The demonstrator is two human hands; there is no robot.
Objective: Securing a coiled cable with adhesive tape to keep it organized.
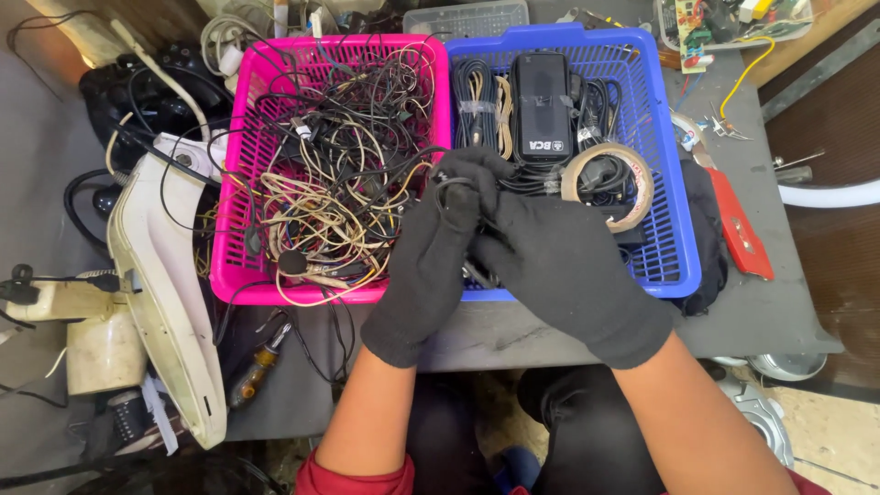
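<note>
Left hand [431,247] and right hand [559,266], both gloved, pinch a black cable [456,188] between them; pink basket [240,229] lies left of them; blue basket [674,229] just beyond the right hand.

A single head-worn camera looks steeply down from close above the person's own gloved fingers [458,183], facing forward over the grey tabletop [761,302]. Beyond the fingers its top edge cuts the clutter; below them, forearms and lap fill the frame.
</note>
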